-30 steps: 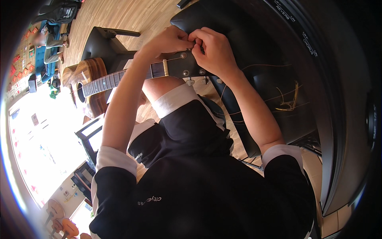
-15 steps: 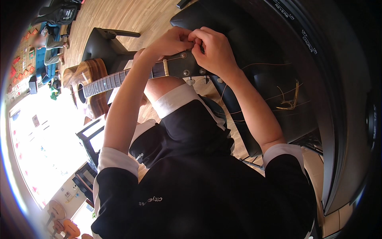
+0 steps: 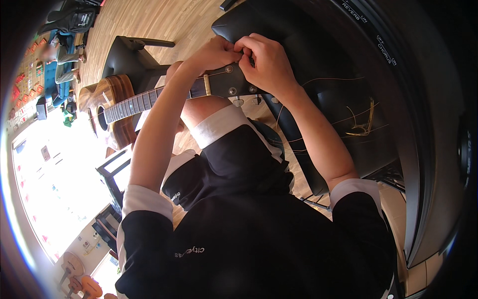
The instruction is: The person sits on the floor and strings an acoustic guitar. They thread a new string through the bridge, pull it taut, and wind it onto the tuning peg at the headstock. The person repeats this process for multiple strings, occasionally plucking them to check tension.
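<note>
Closest to the camera is the person's own body: a black short-sleeved top with white-edged cuffs [image 3: 249, 239] fills the lower middle of the view, and black shorts with a white hem [image 3: 234, 149] cover the raised knee just above it. Both bare forearms rise from the sleeves and meet over that knee.

The left hand [image 3: 216, 54] and the right hand [image 3: 266, 62] are pressed close together at the dark headstock of a brown wooden acoustic guitar [image 3: 226, 84]. The left hand's fingers are curled tight and pinched on something small at the headstock's upper edge; what lies between them cannot be made out. The right hand's fingers are bent and closed over the same spot, its palm covering the far end of the headstock. Silver tuning pegs [image 3: 239, 102] hang below the headstock, just under the right wrist.

The guitar lies across the knee, its neck with pale fret markers [image 3: 134, 104] running leftward to the rounded brown body with a sound hole [image 3: 107, 112], which rests beside a black chair [image 3: 132, 55].

To the right, loose coiled wire strings [image 3: 361, 122] lie on a black padded seat [image 3: 338, 94]. Beyond is a light wooden plank floor [image 3: 149, 20], with a black bag [image 3: 74, 20] lying at the far left.
</note>
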`<state>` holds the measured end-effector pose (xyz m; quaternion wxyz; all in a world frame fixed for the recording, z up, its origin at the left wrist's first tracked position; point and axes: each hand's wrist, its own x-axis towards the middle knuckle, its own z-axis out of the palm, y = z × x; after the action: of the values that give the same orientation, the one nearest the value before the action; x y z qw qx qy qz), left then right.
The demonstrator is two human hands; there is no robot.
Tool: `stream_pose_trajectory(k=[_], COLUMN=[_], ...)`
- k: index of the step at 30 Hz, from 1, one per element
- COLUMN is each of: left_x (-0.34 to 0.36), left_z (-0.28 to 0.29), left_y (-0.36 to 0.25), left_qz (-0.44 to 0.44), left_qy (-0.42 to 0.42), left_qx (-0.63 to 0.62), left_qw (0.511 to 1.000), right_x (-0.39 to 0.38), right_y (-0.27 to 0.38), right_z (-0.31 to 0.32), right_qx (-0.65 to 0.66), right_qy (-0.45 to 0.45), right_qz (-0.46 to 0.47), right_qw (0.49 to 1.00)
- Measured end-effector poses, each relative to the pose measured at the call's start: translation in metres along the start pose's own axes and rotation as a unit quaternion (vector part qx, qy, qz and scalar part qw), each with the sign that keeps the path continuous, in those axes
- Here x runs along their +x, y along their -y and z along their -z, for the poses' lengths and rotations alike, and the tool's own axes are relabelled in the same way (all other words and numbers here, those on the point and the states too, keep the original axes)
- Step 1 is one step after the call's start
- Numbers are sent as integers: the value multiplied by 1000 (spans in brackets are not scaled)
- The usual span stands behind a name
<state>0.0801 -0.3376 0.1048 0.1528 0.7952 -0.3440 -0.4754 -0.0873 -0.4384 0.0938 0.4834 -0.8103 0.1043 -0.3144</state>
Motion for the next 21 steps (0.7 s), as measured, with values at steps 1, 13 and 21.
stream_pose_trajectory(k=[1,13,21], left_x=[0,-20,-20], left_z=[0,17,2], left_y=[-4,0,-35], left_qz=[-13,-44,-26], left_qy=[-20,123,8], left_qx=[55,-340,-9], left_qw=[998,931,1000], right_x=[1,3,2], right_y=[0,6,5], right_z=[1,5,5], right_qx=[-3,7,-4], right_qy=[0,14,15], right_qz=[-2,-24,-25], right_qw=[1000,1000,1000])
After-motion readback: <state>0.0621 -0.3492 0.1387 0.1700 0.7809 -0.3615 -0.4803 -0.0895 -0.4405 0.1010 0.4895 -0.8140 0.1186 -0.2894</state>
